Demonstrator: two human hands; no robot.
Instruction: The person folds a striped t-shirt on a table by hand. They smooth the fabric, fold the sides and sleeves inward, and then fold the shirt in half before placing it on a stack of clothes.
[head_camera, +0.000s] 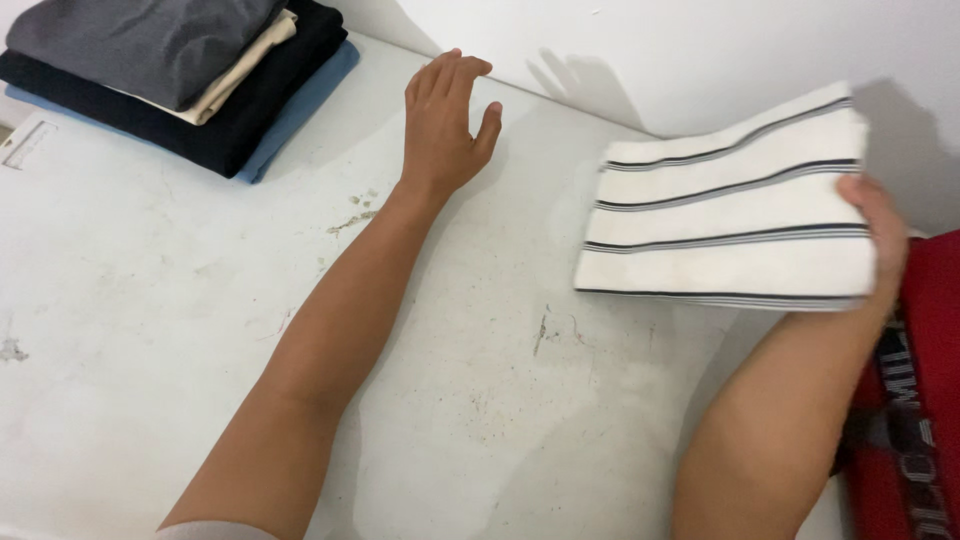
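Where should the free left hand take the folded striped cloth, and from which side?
Probably the near-left corner of the folded striped cloth, coming in from the left. The right hand pinches only its right edge, so the left end juts out unsupported above the table. The left hand is open, fingers spread, free to slide under it.

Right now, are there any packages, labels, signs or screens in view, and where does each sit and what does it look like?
No packages, signs or screens.
Rectangular label or marking: far left on the white table, beside the stack of folded clothes; pale, faint outline.
Printed band: right edge, running down the red fabric item; dark strip with light lettering.
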